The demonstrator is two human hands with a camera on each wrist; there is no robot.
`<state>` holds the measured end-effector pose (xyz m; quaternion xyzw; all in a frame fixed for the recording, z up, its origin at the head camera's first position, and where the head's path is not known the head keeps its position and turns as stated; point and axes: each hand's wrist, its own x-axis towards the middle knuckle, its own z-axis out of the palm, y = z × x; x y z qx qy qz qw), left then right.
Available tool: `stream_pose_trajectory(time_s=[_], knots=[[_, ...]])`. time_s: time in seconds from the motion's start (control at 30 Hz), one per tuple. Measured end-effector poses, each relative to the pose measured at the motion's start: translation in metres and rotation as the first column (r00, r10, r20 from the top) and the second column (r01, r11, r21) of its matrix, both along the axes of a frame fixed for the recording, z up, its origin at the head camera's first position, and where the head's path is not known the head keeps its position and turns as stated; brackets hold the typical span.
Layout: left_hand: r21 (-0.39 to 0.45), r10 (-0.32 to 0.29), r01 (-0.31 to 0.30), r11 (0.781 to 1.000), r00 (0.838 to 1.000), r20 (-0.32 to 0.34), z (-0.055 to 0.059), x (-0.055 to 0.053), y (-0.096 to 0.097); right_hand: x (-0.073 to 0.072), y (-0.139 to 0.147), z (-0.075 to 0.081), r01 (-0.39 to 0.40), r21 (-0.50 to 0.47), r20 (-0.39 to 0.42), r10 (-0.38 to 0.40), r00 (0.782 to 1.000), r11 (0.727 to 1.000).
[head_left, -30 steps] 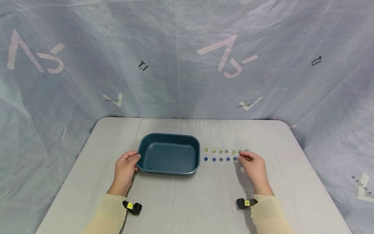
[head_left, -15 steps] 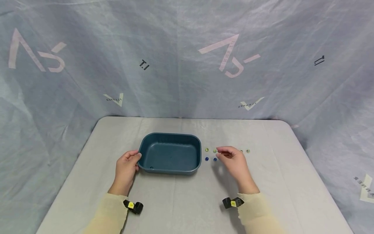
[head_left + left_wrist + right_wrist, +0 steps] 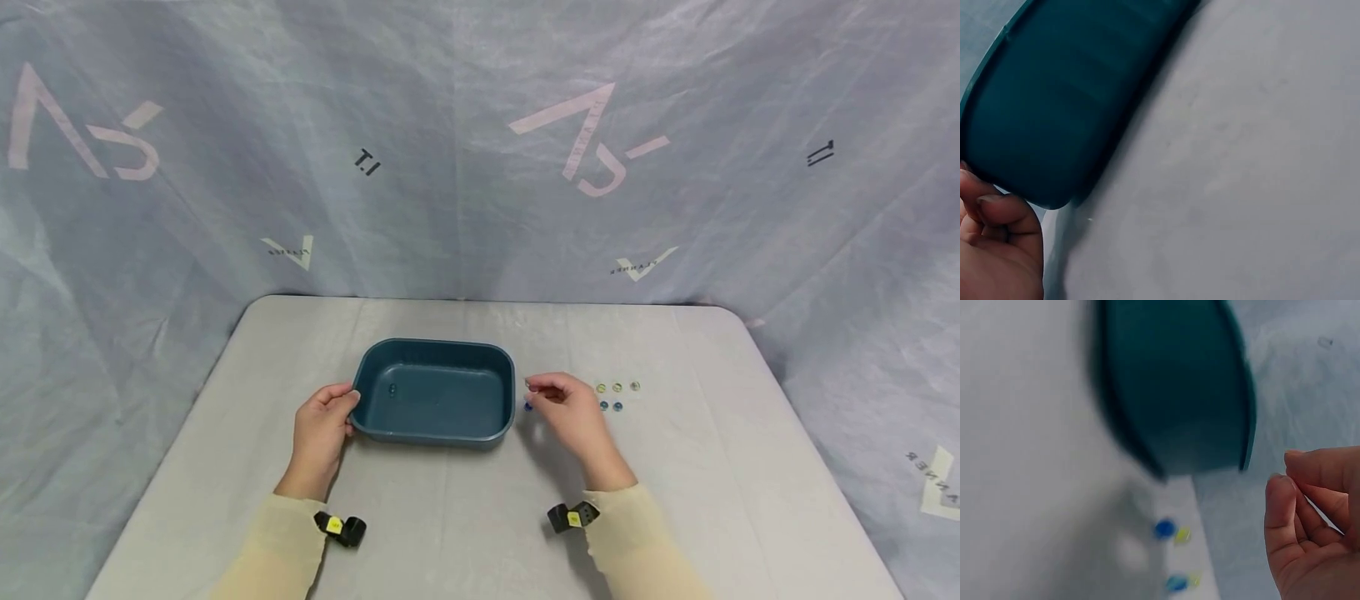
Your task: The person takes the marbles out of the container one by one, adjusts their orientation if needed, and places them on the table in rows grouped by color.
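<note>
My left hand (image 3: 318, 429) grips the left end of a deep teal plastic tray (image 3: 431, 440), thumb at the rim. Inside, near the left, lies a small dark glass marble (image 3: 392, 389). My right hand (image 3: 573, 417) hovers just right of the tray, thumb and fingertips drawn close together; I cannot tell whether a marble is between them. It covers part of two rows of glass marbles: yellow-green marbles (image 3: 617, 387) behind, blue marbles (image 3: 618, 407) in front. The right wrist view shows a blue marble (image 3: 1164, 529) beside a yellow marble (image 3: 1182, 535) below the tray's end.
A pale cloth covers the table (image 3: 442, 533). Behind it hangs a grey-blue printed curtain (image 3: 465, 167). Black wrist cameras sit at both cuffs, the left camera (image 3: 341, 528) and the right camera (image 3: 572, 517).
My right hand has moved left along the rows toward the tray, uncovering marbles at the right end. The marble inside the tray has shifted from the front edge farther back. My left hand keeps its grip.
</note>
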<state>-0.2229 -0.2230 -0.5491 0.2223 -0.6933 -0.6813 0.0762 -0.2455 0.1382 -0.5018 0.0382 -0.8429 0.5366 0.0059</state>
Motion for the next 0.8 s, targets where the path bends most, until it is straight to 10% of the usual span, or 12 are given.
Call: stream_pose_trajectory(time_s=[0.37, 0.8], knots=[[0.044, 0.022, -0.021, 0.999, 0.999, -0.026, -0.006, 0.004, 0.003, -0.015, -0.060, 0.016, -0.205, 0.051, -0.034, 0.207, 0.978, 0.977], [0.083, -0.002, 0.007, 0.997, 0.998, -0.058, -0.008, 0.006, 0.001, -0.021, -0.133, 0.000, -0.399, 0.291, 0.189, 0.357, 0.915, 0.870]])
